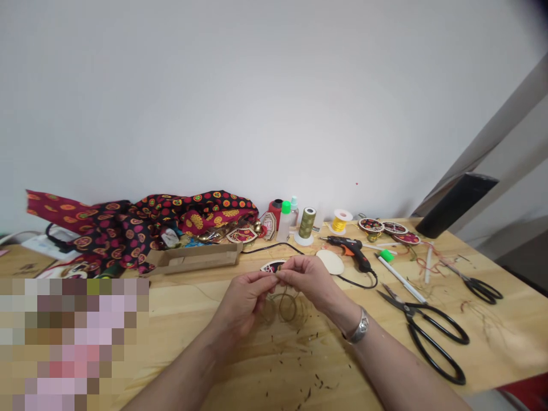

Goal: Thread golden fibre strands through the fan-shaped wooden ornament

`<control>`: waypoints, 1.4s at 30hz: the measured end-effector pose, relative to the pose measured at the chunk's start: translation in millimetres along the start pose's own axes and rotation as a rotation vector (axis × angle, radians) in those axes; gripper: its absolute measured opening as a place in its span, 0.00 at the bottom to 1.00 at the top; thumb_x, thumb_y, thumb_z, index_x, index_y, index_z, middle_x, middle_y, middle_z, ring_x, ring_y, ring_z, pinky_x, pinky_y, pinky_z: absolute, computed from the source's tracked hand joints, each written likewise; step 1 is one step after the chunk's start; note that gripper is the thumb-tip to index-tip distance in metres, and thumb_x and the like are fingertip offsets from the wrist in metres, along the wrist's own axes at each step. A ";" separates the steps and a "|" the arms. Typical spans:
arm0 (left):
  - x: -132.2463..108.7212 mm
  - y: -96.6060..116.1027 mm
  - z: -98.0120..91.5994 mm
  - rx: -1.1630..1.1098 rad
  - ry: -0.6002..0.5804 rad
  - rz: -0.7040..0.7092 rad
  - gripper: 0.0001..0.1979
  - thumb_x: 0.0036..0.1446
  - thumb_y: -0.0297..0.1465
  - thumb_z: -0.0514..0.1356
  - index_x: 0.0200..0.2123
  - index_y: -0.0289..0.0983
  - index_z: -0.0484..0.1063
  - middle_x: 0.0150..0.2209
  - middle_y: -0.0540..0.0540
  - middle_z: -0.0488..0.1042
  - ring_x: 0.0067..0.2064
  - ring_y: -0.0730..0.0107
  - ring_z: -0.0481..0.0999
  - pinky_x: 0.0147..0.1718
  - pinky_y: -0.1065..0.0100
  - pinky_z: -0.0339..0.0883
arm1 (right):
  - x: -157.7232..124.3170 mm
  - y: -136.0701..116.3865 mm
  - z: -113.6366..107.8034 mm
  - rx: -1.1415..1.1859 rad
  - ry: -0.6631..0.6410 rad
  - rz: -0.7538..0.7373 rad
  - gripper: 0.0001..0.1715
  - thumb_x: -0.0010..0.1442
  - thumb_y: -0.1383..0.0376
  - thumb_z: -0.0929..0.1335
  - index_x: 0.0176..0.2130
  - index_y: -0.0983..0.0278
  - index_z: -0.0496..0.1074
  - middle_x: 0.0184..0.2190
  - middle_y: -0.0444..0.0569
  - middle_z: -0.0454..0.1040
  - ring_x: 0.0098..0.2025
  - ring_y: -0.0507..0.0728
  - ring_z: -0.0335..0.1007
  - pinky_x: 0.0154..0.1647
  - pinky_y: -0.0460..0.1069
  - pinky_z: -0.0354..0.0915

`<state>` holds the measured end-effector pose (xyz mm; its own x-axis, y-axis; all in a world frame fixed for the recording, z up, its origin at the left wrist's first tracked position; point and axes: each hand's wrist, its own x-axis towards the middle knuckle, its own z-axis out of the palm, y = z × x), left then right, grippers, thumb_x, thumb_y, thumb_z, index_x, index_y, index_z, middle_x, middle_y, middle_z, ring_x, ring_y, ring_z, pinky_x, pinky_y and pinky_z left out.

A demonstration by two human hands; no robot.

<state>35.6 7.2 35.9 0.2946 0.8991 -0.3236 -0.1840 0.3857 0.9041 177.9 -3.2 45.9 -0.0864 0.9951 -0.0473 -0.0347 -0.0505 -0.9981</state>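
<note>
Close together above the middle of the table, my left hand and my right hand pinch at the same spot, fingertips touching. Between them runs a thin olive cord, whose loops hang below the fingers. The exact point they grip is hidden by the fingertips. Just behind the fingers shows a patterned ornament with a pale rim, partly covered by my hands; whether the cord is joined to it I cannot tell. A pale oval disc lies beyond my right hand.
A hot glue gun, large black-handled scissors and smaller scissors lie at the right. Thread spools and bottles line the back. Patterned fabric and a cardboard box occupy the left. Dark scraps dot the front.
</note>
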 end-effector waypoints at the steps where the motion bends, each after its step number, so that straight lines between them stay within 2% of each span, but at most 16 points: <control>1: 0.1 0.1 -0.5 -0.003 -0.001 0.004 0.09 0.37 0.32 0.65 0.20 0.31 0.72 0.15 0.55 0.61 0.16 0.84 0.51 0.14 0.78 0.40 | -0.4 -1.2 0.5 -0.007 0.000 0.002 0.08 0.46 0.66 0.70 0.22 0.68 0.68 0.18 0.40 0.66 0.20 0.45 0.55 0.20 0.42 0.51; 7: 2.4 0.2 -5.4 -0.007 0.013 0.012 0.09 0.40 0.33 0.65 0.21 0.31 0.72 0.16 0.55 0.62 0.16 0.85 0.50 0.14 0.77 0.40 | -0.9 -6.2 -5.9 -0.114 -0.085 -0.004 0.12 0.55 0.61 0.64 0.31 0.68 0.71 0.23 0.43 0.68 0.21 0.46 0.56 0.21 0.42 0.51; 11: 4.7 -0.5 -7.1 0.000 0.033 0.018 0.10 0.40 0.34 0.65 0.23 0.31 0.73 0.18 0.53 0.65 0.16 0.85 0.51 0.14 0.77 0.40 | 0.4 -4.3 -17.8 -0.413 -0.099 -0.143 0.16 0.59 0.61 0.61 0.26 0.66 0.71 0.22 0.42 0.67 0.25 0.48 0.58 0.26 0.43 0.54; 15: 4.3 -1.6 -6.8 0.010 0.058 0.037 0.11 0.40 0.34 0.65 0.23 0.31 0.73 0.18 0.54 0.64 0.16 0.86 0.49 0.14 0.77 0.38 | -5.0 -7.3 -21.2 -0.688 -0.050 -0.167 0.16 0.58 0.60 0.62 0.24 0.65 0.69 0.19 0.41 0.66 0.23 0.48 0.55 0.22 0.43 0.50; 19: 1.9 -0.9 -5.1 0.002 0.072 0.072 0.10 0.42 0.35 0.64 0.23 0.32 0.73 0.13 0.57 0.56 0.15 0.85 0.46 0.14 0.76 0.36 | -18.8 -10.8 -6.1 -0.864 -0.015 -0.259 0.17 0.60 0.60 0.60 0.26 0.64 0.69 0.19 0.42 0.67 0.21 0.48 0.55 0.22 0.43 0.50; 22: 1.3 -0.1 -5.1 -0.037 0.070 0.074 0.10 0.42 0.34 0.64 0.23 0.32 0.72 0.14 0.57 0.58 0.15 0.85 0.46 0.14 0.76 0.35 | -31.0 -6.6 11.7 -1.084 0.000 -0.422 0.13 0.60 0.67 0.59 0.27 0.65 0.67 0.23 0.44 0.69 0.24 0.50 0.59 0.25 0.45 0.52; 25: 2.2 -0.1 -6.1 -0.071 0.049 0.059 0.11 0.43 0.35 0.63 0.22 0.31 0.72 0.13 0.56 0.58 0.15 0.85 0.45 0.14 0.76 0.35 | -41.9 2.3 27.1 -1.332 -0.091 -0.603 0.07 0.54 0.74 0.61 0.31 0.66 0.66 0.26 0.50 0.70 0.27 0.54 0.61 0.27 0.48 0.54; 29: 4.2 -0.6 -6.2 -0.127 0.092 0.050 0.09 0.41 0.33 0.64 0.20 0.32 0.71 0.14 0.56 0.61 0.16 0.85 0.46 0.14 0.76 0.37 | -52.5 11.3 41.0 -1.548 -0.210 -0.826 0.08 0.53 0.76 0.60 0.31 0.69 0.67 0.26 0.54 0.69 0.27 0.57 0.61 0.27 0.52 0.55; 32: 4.9 -0.8 -5.6 -0.161 0.107 0.031 0.09 0.38 0.32 0.65 0.19 0.33 0.69 0.16 0.55 0.64 0.16 0.85 0.49 0.14 0.77 0.38 | -56.6 10.8 44.0 -1.465 -0.387 -1.040 0.09 0.55 0.73 0.61 0.27 0.68 0.68 0.22 0.50 0.67 0.26 0.56 0.60 0.25 0.51 0.55; 34: 4.6 -0.9 -4.9 -0.176 0.100 0.016 0.10 0.37 0.32 0.66 0.18 0.33 0.68 0.15 0.56 0.62 0.15 0.84 0.50 0.14 0.76 0.39 | -55.8 6.7 39.5 -1.203 -0.489 -1.175 0.11 0.56 0.69 0.62 0.23 0.66 0.67 0.22 0.46 0.67 0.27 0.54 0.61 0.26 0.49 0.57; 35: 4.1 -1.0 -4.4 -0.181 0.094 0.013 0.10 0.37 0.31 0.66 0.18 0.33 0.68 0.14 0.57 0.62 0.15 0.84 0.50 0.13 0.76 0.39 | -53.7 3.9 35.2 -1.041 -0.472 -1.199 0.12 0.56 0.67 0.62 0.22 0.65 0.66 0.23 0.46 0.68 0.28 0.53 0.62 0.29 0.49 0.58; 36: 3.5 -1.0 -3.7 -0.185 0.086 0.015 0.09 0.38 0.31 0.66 0.19 0.33 0.68 0.14 0.57 0.62 0.15 0.84 0.51 0.14 0.76 0.40 | -50.3 1.0 29.7 -0.874 -0.401 -1.172 0.12 0.57 0.65 0.62 0.24 0.64 0.67 0.26 0.47 0.70 0.31 0.53 0.63 0.32 0.49 0.60; 37: 2.9 -0.9 -2.9 -0.186 0.075 0.018 0.09 0.38 0.31 0.65 0.19 0.33 0.69 0.14 0.57 0.62 0.15 0.84 0.52 0.14 0.76 0.40 | -45.5 -1.6 23.5 -0.733 -0.251 -1.062 0.11 0.57 0.63 0.62 0.26 0.64 0.67 0.30 0.49 0.71 0.34 0.54 0.64 0.36 0.50 0.61; 39: 1.6 -0.8 -1.1 -0.187 0.043 0.021 0.08 0.40 0.31 0.65 0.20 0.34 0.70 0.14 0.57 0.61 0.15 0.84 0.52 0.14 0.77 0.41 | -32.2 -4.0 11.2 -0.511 0.110 -0.740 0.11 0.59 0.66 0.60 0.28 0.64 0.68 0.34 0.51 0.71 0.38 0.55 0.65 0.40 0.50 0.61; 40: 1.0 -0.8 -0.3 -0.186 0.028 0.019 0.08 0.40 0.30 0.65 0.20 0.34 0.69 0.14 0.57 0.60 0.15 0.84 0.52 0.14 0.77 0.41 | -24.6 -3.2 6.1 -0.414 0.228 -0.579 0.12 0.59 0.64 0.60 0.29 0.64 0.68 0.33 0.50 0.71 0.36 0.54 0.65 0.39 0.50 0.61; 42: 0.2 -0.7 1.0 -0.172 0.009 0.009 0.09 0.41 0.30 0.65 0.17 0.34 0.68 0.13 0.57 0.59 0.15 0.84 0.51 0.14 0.77 0.42 | -10.2 1.9 -0.1 -0.179 0.219 -0.270 0.12 0.58 0.60 0.62 0.33 0.65 0.69 0.32 0.49 0.71 0.34 0.54 0.66 0.37 0.50 0.63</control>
<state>36.6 6.9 35.5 0.2845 0.9040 -0.3190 -0.3446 0.4070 0.8459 178.7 -13.5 44.5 0.1172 0.9660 0.2303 0.1488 0.2122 -0.9658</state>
